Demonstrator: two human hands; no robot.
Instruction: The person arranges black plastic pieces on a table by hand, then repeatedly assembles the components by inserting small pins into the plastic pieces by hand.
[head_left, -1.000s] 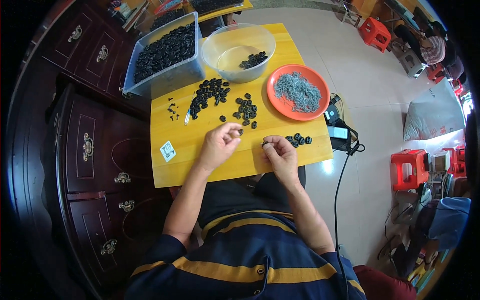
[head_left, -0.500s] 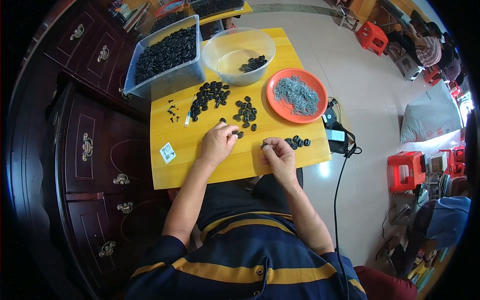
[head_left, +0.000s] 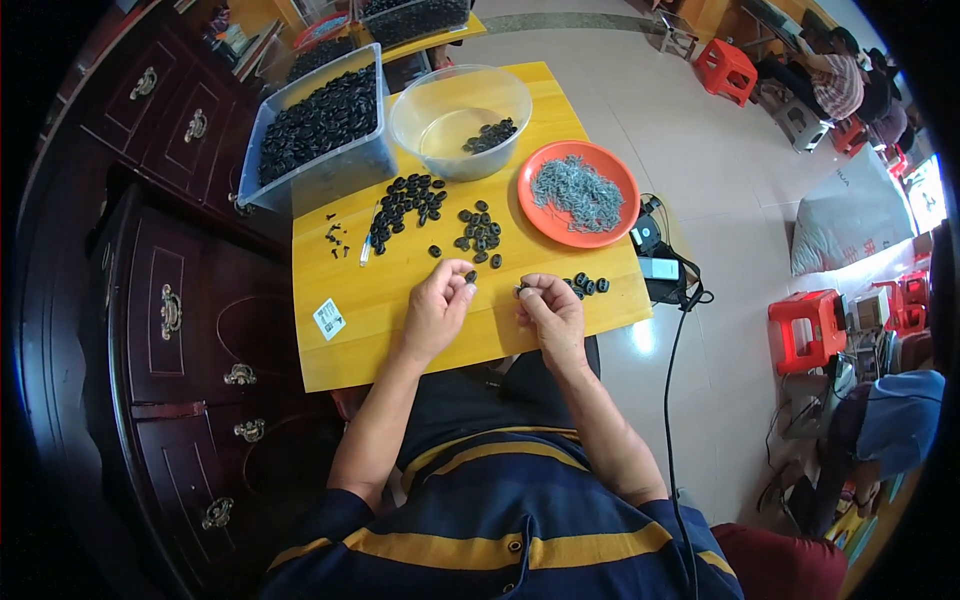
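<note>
Between its thumb and fingertips, my left hand (head_left: 437, 308) pinches a small black oval piece (head_left: 471, 277) just above the yellow table (head_left: 400, 345). To its right, my right hand (head_left: 553, 312) is closed on a small dark piece (head_left: 521, 289), mostly hidden by the fingers. Several like black oval pieces (head_left: 590, 285) lie beside the right hand. Two loose groups of them, a larger one (head_left: 405, 207) and a smaller one (head_left: 480, 230), spread beyond my hands.
An orange-red plate (head_left: 628, 222) holds small grey metal parts. Behind stand a clear round tub (head_left: 405, 130) with some black pieces and a clear bin (head_left: 330, 180) full of them. Small black screws (head_left: 338, 240) and a white label (head_left: 329, 318) lie left. A cable (head_left: 668, 420) hangs right.
My left hand has lifted a black oval piece off the table and shifted slightly right. My right hand keeps its pinch. The whole view has shifted a little.
</note>
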